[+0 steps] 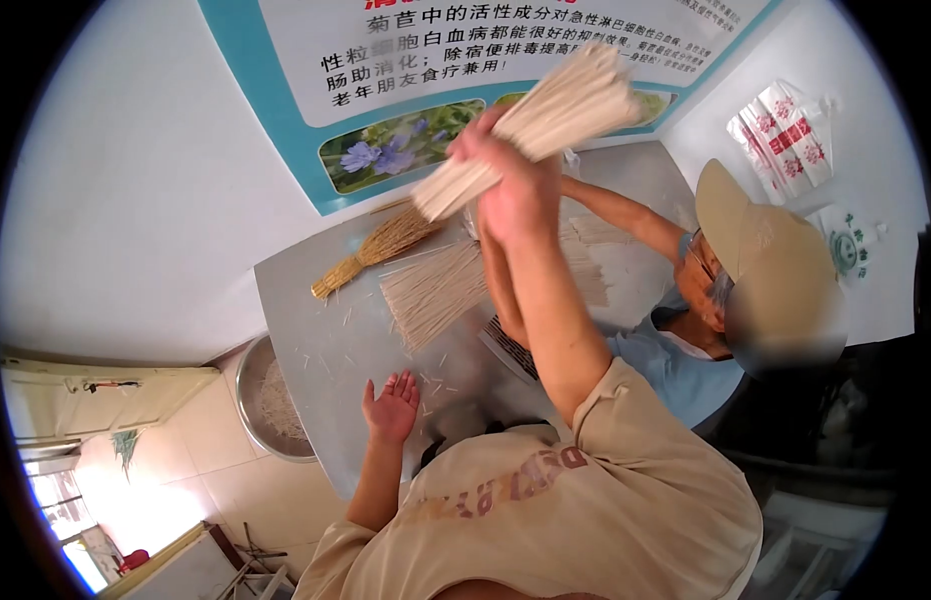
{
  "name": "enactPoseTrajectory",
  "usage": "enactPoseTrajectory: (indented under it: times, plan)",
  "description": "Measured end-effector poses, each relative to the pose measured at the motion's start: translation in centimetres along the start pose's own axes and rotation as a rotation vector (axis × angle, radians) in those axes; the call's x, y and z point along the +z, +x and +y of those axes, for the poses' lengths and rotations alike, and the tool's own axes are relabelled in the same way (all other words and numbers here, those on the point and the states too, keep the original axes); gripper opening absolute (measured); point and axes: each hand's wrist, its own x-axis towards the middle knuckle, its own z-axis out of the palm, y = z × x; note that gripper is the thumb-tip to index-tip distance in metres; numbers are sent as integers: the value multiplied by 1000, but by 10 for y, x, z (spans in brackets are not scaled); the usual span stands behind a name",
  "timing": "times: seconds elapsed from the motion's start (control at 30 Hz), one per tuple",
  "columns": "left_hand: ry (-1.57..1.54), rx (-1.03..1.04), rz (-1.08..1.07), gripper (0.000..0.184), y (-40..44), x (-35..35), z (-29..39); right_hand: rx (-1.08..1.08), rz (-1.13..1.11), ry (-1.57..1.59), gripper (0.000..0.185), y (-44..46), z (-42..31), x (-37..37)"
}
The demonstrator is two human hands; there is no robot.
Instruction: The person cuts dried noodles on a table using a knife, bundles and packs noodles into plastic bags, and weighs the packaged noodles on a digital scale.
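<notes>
My right hand (506,175) is closed around a thick bundle of pale dry noodles (571,100), held up in front of the wall poster. My left hand (393,405) is low by the near edge of the metal table (326,370), palm up with its fingers apart and nothing in it. Loose noodles (436,290) lie spread on the table beyond it, with short broken bits scattered around. A straw hand broom (381,250) rests at the back left of these noodles.
A co-worker in a tan cap (786,260) stands at the right, arms reaching over the table, partly hidden by my right arm. A dark ridged object (511,348) lies on the table. A round metal basin (271,400) is beyond the left edge. Plastic bags (786,140) hang on the wall.
</notes>
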Motion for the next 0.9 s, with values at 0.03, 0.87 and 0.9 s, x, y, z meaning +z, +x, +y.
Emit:
enactPoseTrajectory:
  times: [0.03, 0.87, 0.9]
  plan:
    - [-6, -1, 14, 50, 0, 2, 0, -4, 15, -66, 11, 17, -6, -4]
    - [1012, 528, 23, 18, 87, 201, -52, 240, -50, -718, 12, 78, 71, -271]
    - [1109, 616, -20, 20, 102, 229, -68, 207, -109, -783, 14, 78, 76, -278]
